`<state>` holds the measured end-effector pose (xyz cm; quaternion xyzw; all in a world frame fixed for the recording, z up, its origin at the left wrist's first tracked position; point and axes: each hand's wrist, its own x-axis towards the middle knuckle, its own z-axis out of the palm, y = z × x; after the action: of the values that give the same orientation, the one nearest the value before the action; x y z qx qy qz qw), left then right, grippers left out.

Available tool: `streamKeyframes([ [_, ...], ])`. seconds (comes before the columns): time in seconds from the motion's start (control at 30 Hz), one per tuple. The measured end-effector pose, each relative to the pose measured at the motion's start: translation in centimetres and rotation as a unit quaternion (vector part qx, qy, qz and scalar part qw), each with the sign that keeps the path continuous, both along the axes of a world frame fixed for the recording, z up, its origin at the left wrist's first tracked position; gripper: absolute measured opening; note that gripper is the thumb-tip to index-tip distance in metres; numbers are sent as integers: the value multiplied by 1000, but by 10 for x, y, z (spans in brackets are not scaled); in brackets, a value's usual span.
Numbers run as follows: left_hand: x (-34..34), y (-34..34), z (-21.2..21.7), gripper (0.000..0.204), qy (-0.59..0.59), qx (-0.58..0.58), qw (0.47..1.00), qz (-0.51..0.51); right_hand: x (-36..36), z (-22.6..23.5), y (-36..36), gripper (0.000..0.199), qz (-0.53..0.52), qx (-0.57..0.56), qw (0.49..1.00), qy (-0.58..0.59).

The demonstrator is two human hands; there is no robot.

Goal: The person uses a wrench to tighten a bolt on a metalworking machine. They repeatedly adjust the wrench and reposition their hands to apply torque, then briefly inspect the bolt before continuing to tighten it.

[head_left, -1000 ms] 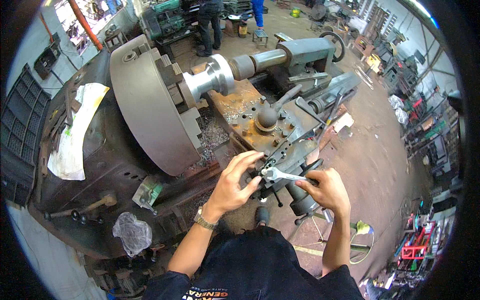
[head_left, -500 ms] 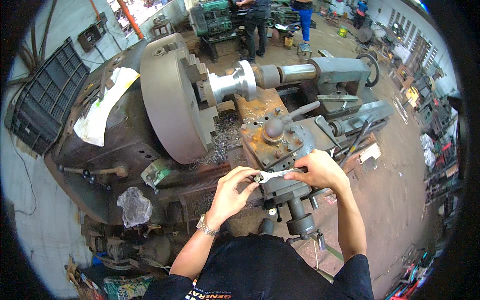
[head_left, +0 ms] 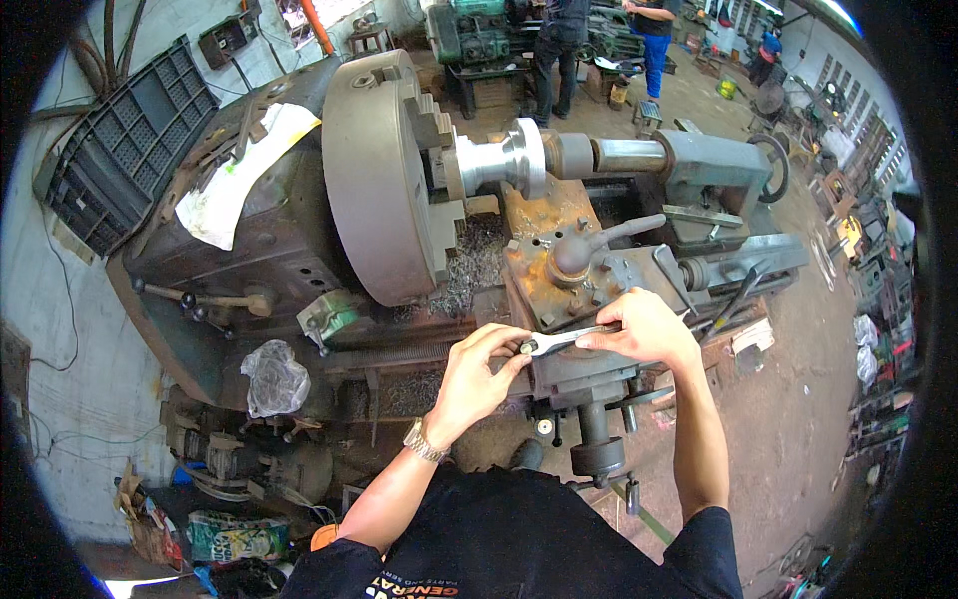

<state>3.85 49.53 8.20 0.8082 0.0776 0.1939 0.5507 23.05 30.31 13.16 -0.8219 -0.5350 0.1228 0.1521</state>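
My right hand (head_left: 651, 329) is closed round the shank of a silver open-end wrench (head_left: 567, 339), held level in front of the lathe's tool post (head_left: 571, 262). At the wrench's left jaw, my left hand (head_left: 473, 375) pinches a small round metal piece (head_left: 527, 348) between thumb and fingers; it looks like a bolt end, but most of it is hidden. Jaw and piece touch or nearly touch. Beyond the hands, a shiny turned metal workpiece (head_left: 497, 163) sits between the big grey chuck (head_left: 371, 180) and the tailstock (head_left: 714, 160).
Metal shavings (head_left: 473, 268) lie on the lathe bed below the chuck. A lever handle (head_left: 629, 232) sticks out from the tool post. White paper (head_left: 235, 185) rests on the headstock, and a clear plastic bag (head_left: 274, 379) hangs at its front. Two people stand near another machine (head_left: 479, 45) behind.
The view has shifted, so the lathe appears further right and slightly higher. Both hands keep their hold, and the wrench is tilted slightly more, its right end higher.
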Motion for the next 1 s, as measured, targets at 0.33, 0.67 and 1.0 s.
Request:
streamKeyframes([
  [0.33, 3, 8, -3, 28, 6, -35, 999, -28, -17, 3, -5, 57, -60, -26, 998, 13],
  [0.67, 2, 17, -5, 30, 13, -84, 994, -67, -48, 4, -5, 60, -128, -24, 991, 8],
  [1.0, 5, 18, 0, 30, 10, -28, 997, -73, -51, 4, -6, 58, -163, -30, 986, 10],
])
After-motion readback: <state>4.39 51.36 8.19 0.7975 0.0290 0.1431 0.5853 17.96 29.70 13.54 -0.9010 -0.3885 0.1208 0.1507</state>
